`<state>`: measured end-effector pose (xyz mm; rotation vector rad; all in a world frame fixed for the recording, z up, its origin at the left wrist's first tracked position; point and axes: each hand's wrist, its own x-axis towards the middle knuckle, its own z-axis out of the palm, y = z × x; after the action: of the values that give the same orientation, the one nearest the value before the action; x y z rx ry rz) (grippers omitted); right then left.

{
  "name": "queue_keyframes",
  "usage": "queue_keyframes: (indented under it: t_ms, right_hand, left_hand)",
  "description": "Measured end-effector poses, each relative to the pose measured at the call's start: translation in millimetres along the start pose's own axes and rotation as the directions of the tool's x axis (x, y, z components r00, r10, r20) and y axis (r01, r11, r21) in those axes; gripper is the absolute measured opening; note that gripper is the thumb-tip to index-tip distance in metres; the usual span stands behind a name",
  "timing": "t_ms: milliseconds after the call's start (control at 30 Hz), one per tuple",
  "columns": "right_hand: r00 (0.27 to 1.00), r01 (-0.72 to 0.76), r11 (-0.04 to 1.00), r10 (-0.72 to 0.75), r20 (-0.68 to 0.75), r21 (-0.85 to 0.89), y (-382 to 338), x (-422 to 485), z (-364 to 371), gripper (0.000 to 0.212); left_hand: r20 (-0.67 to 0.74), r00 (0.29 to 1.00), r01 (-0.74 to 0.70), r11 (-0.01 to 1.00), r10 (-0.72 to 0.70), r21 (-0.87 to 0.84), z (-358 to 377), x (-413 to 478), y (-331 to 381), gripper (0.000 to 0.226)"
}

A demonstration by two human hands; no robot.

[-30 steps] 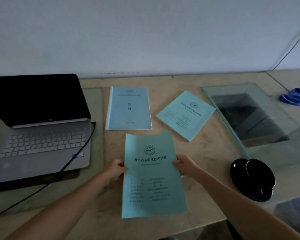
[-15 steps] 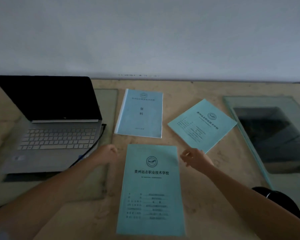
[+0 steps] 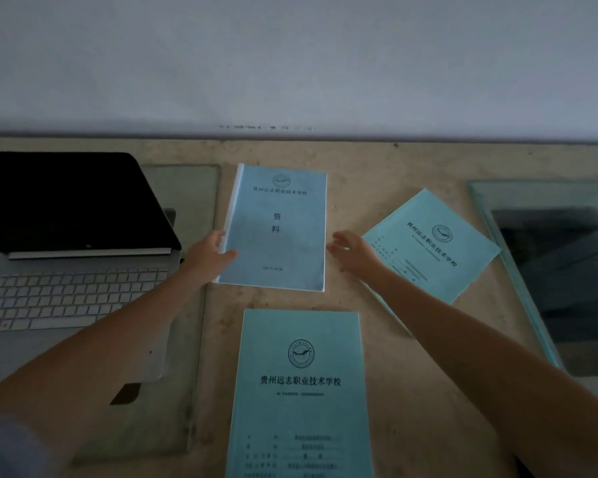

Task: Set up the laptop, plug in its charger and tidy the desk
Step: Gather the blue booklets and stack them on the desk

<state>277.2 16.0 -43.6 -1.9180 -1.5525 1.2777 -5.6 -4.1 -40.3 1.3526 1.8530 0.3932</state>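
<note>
Left hand (image 3: 209,255) pinches the bound booklet (image 3: 277,229) at its spine edge; right hand (image 3: 354,253), fingers spread, should grip the opposite edge before lifting.

Two bare forearms, left hand (image 3: 206,256) and right hand (image 3: 354,251) ungloved, no rings or watch visible; grey-blue sleeve (image 3: 11,450) at lower left.

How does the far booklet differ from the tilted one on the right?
The far booklet lies square to the desk edge; the tilted booklet is rotated. The far one has a pale binding strip on its left edge and a darker blue cover; the tilted one is lighter teal. The left hand touches only the far one. Both carry a round crest.
</note>
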Motion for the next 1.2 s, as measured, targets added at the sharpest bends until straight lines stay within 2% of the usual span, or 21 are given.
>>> queue_keyframes:
  t_ms: [167,300,400,467,533,600,733,767,833,900,1000,1067,1200]
  right_hand:
    - [0.996,-0.081,0.989,0.084,-0.021,0.121,-7.2,44.7,5.1,0.049]
    - [0.991,-0.130,0.972,0.130,0.015,0.197,-16.5,56.4,12.7,0.044]
    - [0.987,-0.157,0.954,0.158,0.019,0.257,-18.5,56.0,15.3,0.050]
    - [0.987,-0.153,0.941,0.159,0.005,0.301,-17.1,52.0,14.8,0.045]
    - [0.987,-0.148,0.921,0.160,-0.002,0.360,-14.5,49.6,15.0,0.042]
    - [0.989,-0.138,0.911,0.150,-0.001,0.389,-16.9,45.4,15.8,0.041]
    - [0.978,-0.204,0.874,0.201,0.053,0.440,-28.3,30.5,10.6,0.051]
    - [0.968,-0.250,0.843,0.233,0.095,0.476,-30.9,24.5,7.4,0.052]
    - [0.939,-0.343,0.717,0.268,0.215,0.607,-35.2,9.6,0.9,0.047]
    - [0.918,-0.384,0.663,0.200,0.342,0.643,-38.1,-8.3,-5.5,0.053]
    - [0.881,-0.344,0.616,-0.049,0.471,0.709,-38.1,-33.8,-12.2,0.062]
    - [0.889,-0.327,0.578,-0.081,0.451,0.748,-32.4,-50.0,-16.5,0.059]
    - [0.942,-0.306,0.552,0.059,0.330,0.776,-7.4,-78.7,-30.8,0.044]
  left_hand:
    - [-0.007,0.996,0.090,0.993,-0.090,-0.074,4.8,40.7,22.0,0.055]
    - [-0.031,0.986,0.161,0.979,-0.166,-0.126,9.6,59.1,30.2,0.068]
    - [-0.068,0.959,0.240,0.918,-0.275,-0.317,5.1,65.4,39.0,0.065]
    - [-0.031,0.956,0.249,0.863,-0.291,-0.440,0.8,67.2,44.7,0.052]
    - [0.053,0.972,0.225,0.848,-0.228,-0.480,-2.2,61.8,56.8,0.041]
    - [0.100,0.979,0.205,0.830,-0.180,-0.519,-6.6,54.1,68.7,0.039]
    - [0.175,0.981,0.176,0.791,-0.088,-0.586,-24.3,24.8,97.1,0.025]
    - [0.212,0.976,0.177,0.772,-0.056,-0.611,-30.0,13.0,105.8,0.018]
    - [0.276,0.960,0.164,0.739,0.032,-0.654,-41.7,-12.6,121.8,0.011]
    - [0.308,0.939,0.107,0.724,0.152,-0.681,-53.4,-39.0,133.3,0.011]
    - [0.367,0.886,0.043,0.737,0.283,-0.674,-64.3,-76.5,139.0,0.024]
    - [0.399,0.865,0.021,0.772,0.304,-0.635,-65.1,-96.2,136.0,0.034]
    - [0.438,0.850,-0.012,0.842,0.293,-0.540,-57.6,-125.4,121.1,0.030]
